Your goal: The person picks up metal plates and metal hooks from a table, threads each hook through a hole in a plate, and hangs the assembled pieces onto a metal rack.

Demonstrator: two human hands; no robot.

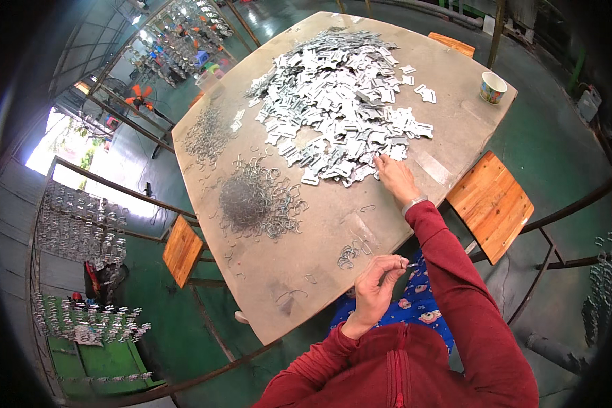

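The right hand (pixel 394 178) reaches into the near edge of the heap of flat metal plates (pixel 340 102) at twelve o'clock, fingertips closing on one plate to draw it out. The left hand (pixel 377 282), at six o'clock by the table (pixel 306 238) edge, pinches a small wire hook (pixel 411 264), likely ready for joining. A wire hook pile (pixel 255 198) lies at nine o'clock.

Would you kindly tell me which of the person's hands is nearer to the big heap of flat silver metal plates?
The right hand is nearer: its fingertips touch the near edge of the heap of flat silver metal plates. The left hand is raised near the body, well apart from it, pinching a small metal piece.
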